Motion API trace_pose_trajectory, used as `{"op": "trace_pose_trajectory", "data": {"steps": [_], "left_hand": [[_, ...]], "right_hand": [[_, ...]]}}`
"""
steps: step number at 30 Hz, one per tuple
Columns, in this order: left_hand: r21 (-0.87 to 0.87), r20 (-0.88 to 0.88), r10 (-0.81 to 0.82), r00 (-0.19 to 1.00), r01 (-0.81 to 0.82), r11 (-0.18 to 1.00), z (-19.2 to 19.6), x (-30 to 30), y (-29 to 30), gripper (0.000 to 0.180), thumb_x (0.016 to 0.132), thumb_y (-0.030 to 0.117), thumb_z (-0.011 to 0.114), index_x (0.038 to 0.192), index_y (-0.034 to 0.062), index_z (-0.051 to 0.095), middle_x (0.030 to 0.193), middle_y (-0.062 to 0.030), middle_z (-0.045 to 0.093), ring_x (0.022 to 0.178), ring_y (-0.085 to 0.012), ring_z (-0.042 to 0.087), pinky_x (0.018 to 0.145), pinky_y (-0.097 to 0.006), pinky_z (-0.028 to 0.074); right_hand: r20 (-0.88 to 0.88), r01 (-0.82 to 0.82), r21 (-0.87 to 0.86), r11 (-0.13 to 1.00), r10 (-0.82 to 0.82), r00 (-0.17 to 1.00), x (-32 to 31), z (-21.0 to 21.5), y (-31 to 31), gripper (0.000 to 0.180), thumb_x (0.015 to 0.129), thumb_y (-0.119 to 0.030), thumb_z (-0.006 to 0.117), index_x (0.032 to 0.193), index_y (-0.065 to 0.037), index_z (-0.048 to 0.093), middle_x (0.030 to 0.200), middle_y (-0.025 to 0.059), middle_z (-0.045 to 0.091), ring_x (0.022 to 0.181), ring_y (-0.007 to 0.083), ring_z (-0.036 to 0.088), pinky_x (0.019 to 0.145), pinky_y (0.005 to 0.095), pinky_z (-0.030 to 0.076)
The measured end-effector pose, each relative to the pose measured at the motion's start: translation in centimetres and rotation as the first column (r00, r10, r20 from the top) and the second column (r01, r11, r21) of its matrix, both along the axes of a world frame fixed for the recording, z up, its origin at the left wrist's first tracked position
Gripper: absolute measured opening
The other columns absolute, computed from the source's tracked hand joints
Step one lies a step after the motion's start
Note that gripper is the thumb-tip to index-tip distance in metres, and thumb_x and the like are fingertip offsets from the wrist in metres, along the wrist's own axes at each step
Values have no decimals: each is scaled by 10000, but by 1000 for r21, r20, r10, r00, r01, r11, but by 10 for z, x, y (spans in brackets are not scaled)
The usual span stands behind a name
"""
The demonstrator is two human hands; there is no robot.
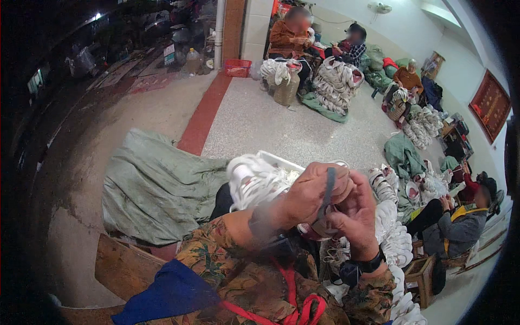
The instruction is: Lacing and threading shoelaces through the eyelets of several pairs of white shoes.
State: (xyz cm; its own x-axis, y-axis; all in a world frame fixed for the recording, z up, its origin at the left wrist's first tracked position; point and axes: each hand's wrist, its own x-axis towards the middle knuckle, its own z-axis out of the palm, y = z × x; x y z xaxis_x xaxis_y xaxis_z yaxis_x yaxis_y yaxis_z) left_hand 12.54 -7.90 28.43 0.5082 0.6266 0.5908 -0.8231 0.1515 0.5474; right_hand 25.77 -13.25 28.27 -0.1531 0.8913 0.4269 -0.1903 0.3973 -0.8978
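Note:
My left hand [313, 190] and my right hand [355, 214] are raised together in front of me, both closed around a small white and pinkish piece [319, 226] with a dark strap [327, 187] running up between the fingers. The strap passes over my left hand's fingers. Exactly how the piece is shaped is hidden by my fingers. A black watch sits on my right wrist [368, 264]. Just behind my hands lies a heap of white looped pieces [254, 181] in a white tray [276, 158].
A large grey-green sack [157, 189] lies on the floor to the left. More white pieces [398, 244] are stacked at my right. A seated person [457, 225] works at right; others [290, 38] sit far back among piles. A wooden board [122, 268] is at lower left.

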Motion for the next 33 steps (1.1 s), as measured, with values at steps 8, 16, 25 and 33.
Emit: {"op": "trace_pose_trajectory", "data": {"steps": [8,16,25,33], "left_hand": [[92,231,-190,954,173,981,-22,-3,-35,294,876,251,523,637,111,424,598,-13,392,586,-147,391,566,-261,332],[573,-93,691,717,-529,626,-13,-40,-50,237,882,184,461,722,15,506,671,-74,428,623,-204,440,653,-335,386],[838,-98,988,121,-525,148,-63,-108,-10,186,854,112,507,689,26,512,606,-80,478,530,-229,466,492,-343,381],[988,-138,829,542,13,156,-26,-92,-53,237,744,169,630,979,132,619,569,-56,518,485,-252,519,433,-355,408]], "right_hand": [[590,175,343,923,-356,725,-19,-63,-27,661,683,-218,774,1223,-67,424,1107,94,561,1057,237,536,909,326,394],[726,195,190,962,-272,632,-32,-43,-15,239,694,-229,620,810,-27,566,895,209,544,842,379,554,704,447,429],[844,35,432,901,-417,338,-26,-49,-4,126,686,-13,535,800,2,483,747,199,502,704,394,518,636,469,421],[594,25,-21,999,-8,805,-8,-57,24,117,723,-68,529,778,-11,615,607,84,550,569,177,524,535,314,429]]}}
